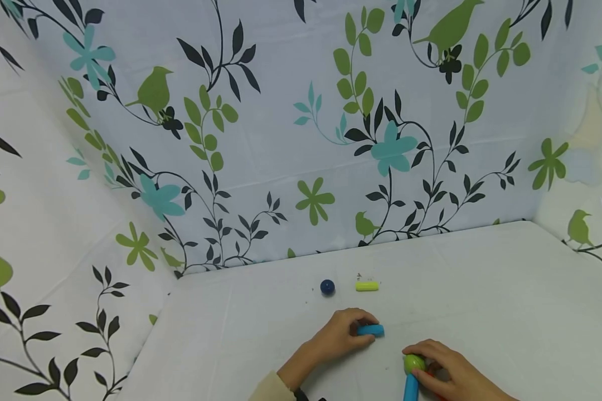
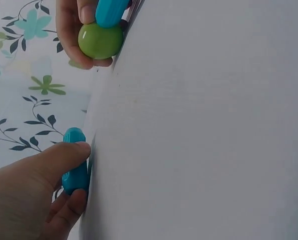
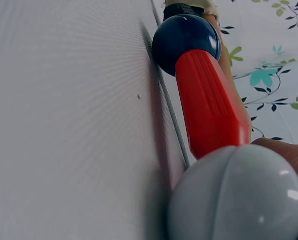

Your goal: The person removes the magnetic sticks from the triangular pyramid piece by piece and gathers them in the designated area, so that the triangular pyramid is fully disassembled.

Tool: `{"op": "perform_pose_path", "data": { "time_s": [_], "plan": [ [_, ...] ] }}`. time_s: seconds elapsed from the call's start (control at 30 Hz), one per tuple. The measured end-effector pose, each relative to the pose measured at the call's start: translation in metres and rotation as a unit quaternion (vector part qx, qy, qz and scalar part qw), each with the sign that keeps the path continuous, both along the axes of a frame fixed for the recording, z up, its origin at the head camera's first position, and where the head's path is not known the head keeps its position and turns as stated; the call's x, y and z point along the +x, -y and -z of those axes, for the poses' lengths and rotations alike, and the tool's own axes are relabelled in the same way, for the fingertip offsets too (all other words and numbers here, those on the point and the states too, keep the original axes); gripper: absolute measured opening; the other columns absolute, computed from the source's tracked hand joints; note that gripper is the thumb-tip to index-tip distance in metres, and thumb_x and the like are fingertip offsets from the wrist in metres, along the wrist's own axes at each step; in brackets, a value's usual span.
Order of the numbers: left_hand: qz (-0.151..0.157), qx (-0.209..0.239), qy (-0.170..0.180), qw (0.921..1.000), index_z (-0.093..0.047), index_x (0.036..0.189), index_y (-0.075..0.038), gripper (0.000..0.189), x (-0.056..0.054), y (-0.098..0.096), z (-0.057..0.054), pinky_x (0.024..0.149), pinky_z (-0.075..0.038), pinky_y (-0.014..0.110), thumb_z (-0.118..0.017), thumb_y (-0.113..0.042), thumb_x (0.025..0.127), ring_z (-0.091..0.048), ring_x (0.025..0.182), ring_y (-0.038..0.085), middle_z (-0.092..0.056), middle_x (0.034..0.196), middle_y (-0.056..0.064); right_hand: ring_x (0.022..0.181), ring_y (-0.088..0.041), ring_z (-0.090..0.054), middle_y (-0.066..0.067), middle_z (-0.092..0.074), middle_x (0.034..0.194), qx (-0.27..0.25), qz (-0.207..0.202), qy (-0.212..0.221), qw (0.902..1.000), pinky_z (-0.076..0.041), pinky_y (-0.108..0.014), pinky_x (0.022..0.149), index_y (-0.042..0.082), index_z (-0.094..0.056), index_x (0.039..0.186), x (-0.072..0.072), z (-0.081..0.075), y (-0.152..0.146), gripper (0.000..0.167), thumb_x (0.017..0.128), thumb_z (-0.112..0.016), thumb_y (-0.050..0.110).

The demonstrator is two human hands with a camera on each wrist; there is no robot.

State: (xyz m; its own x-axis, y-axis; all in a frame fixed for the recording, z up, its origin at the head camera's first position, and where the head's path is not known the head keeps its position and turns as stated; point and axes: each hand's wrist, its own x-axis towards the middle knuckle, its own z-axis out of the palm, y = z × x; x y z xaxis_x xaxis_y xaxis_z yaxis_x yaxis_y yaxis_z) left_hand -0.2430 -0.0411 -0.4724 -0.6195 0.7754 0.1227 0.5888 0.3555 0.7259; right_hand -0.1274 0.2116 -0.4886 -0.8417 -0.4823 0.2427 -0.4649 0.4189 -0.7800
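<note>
My left hand [image 1: 343, 333] pinches a short blue stick [image 1: 370, 330] just above the table, thumb on one side and fingers on the other. To its right, my right hand [image 1: 451, 370] grips a green ball [image 1: 413, 363] from which another blue stick [image 1: 411, 388] runs toward me. In the left wrist view the green ball [image 2: 101, 41] and its blue stick [image 2: 112, 11] meet end to end. A red stick [image 3: 211, 102] shows in the right wrist view, joined between a dark blue ball [image 3: 184, 44] and a whitish ball [image 3: 238, 195]; the right palm mostly hides it in the head view.
Beyond the hands on the white table [image 1: 261, 312] lie a loose dark blue ball [image 1: 327, 287] and a short yellow stick [image 1: 367, 286]. A patterned cloth [image 1: 281, 139] with birds and leaves hangs behind the table and at its sides.
</note>
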Motion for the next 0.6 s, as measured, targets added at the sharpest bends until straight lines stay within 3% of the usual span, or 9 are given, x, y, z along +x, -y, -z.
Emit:
{"op": "perform_pose_path", "data": {
  "time_s": [0.33,0.6],
  "plan": [
    [-0.072,0.002,-0.002,0.9974,-0.065,0.117,-0.009,0.027,-0.017,-0.007,-0.002,0.076,-0.047,0.017,-0.068,-0.008,0.090,-0.053,0.086,-0.001,-0.063,0.104,-0.004,0.089,0.004,-0.052,-0.004,-0.060,0.115,-0.005,-0.009,0.003,0.9999,-0.051,-0.020,0.072,0.000,-0.058,0.125,-0.001,-0.001,-0.001,0.029,0.099,-0.056,0.015],
    [-0.128,0.019,-0.035,0.9909,-0.068,0.113,-0.007,0.024,-0.025,-0.016,0.001,0.076,-0.048,0.017,-0.067,-0.004,0.089,-0.052,0.086,0.004,-0.057,0.108,0.002,0.088,0.004,-0.053,0.001,-0.060,0.113,-0.012,-0.016,-0.034,0.9992,-0.051,-0.021,0.070,0.000,-0.059,0.123,-0.001,0.003,-0.001,0.028,0.097,-0.058,0.009]
  ]
}}
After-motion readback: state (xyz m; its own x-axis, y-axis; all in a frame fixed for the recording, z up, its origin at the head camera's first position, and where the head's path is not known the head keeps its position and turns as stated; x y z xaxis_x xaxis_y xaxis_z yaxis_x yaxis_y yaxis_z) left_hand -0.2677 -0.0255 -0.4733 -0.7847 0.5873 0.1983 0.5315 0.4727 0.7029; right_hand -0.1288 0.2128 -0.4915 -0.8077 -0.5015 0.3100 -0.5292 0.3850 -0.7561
